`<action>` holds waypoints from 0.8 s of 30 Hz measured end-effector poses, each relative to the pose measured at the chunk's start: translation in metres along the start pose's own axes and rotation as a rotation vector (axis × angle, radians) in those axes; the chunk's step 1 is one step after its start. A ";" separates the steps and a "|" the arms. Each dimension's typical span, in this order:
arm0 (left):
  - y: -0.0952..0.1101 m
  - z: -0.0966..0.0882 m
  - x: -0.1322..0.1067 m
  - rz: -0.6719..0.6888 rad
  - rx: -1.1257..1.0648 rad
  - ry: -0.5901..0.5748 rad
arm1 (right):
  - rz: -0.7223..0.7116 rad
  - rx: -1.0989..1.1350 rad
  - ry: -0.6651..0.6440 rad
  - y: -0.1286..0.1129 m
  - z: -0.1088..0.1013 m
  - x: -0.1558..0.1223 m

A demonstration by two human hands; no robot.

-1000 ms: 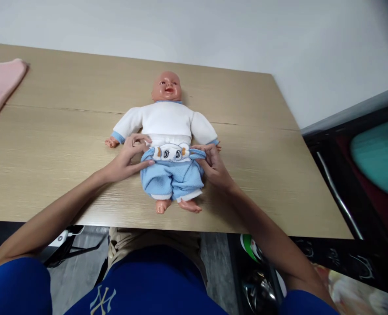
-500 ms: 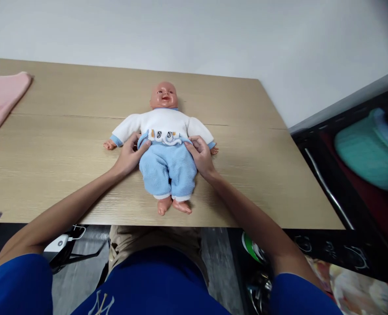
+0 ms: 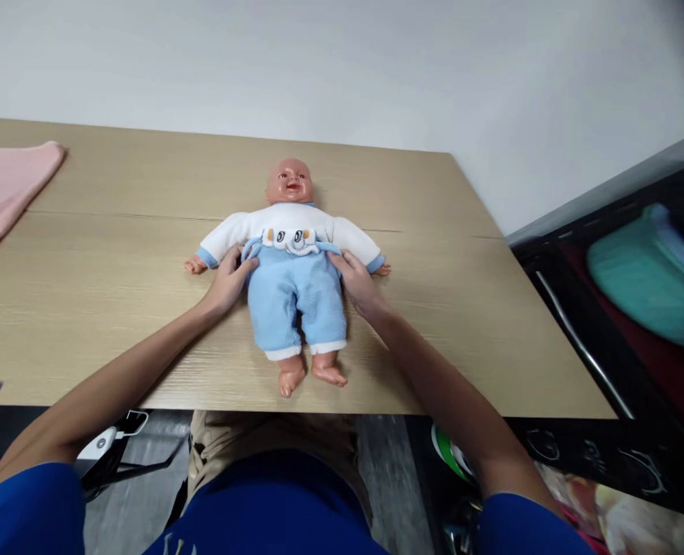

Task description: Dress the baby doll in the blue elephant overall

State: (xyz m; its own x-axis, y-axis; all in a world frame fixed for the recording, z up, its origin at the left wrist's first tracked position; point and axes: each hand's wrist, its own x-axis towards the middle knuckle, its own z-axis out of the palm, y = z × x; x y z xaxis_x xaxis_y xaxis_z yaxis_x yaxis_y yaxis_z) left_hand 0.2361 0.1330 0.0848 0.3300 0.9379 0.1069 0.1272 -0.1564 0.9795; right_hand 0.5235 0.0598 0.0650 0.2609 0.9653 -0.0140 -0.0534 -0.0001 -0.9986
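A baby doll point(image 3: 291, 182) lies on its back on the wooden table, its feet toward me. It wears a white top point(image 3: 292, 217) with blue cuffs and light blue trousers point(image 3: 296, 297) with white hems. At the waist, a white patch with cartoon eyes shows above the blue cloth. My left hand point(image 3: 231, 276) is closed on the trousers' waist at the left side, thumb on top. On the other side, my right hand point(image 3: 358, 279) pinches the waist edge of the trousers. The fingertips under the cloth are partly hidden.
A pink cloth point(image 3: 11, 189) lies at the table's far left. The wooden table point(image 3: 463, 324) ends at a front edge near my body. To the right stands a dark shelf unit with a teal container point(image 3: 654, 274). A white device point(image 3: 99, 443) sits below the table at left.
The trousers now lie smoother and the doll's legs are straighter and farther apart. My hands stay at the waist, slightly shifted. The whole view has tilted a little.
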 end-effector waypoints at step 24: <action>0.018 -0.030 0.020 0.163 -0.123 -0.166 | -0.210 -0.244 -0.284 -0.033 -0.023 -0.011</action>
State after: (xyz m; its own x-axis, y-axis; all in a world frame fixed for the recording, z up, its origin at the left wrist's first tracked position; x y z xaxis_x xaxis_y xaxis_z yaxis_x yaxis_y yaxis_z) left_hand 0.2172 0.1585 0.1098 0.4868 0.8384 0.2451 -0.0510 -0.2528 0.9662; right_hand 0.5448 0.0434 0.0965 -0.0354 0.9844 0.1722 0.2107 0.1757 -0.9616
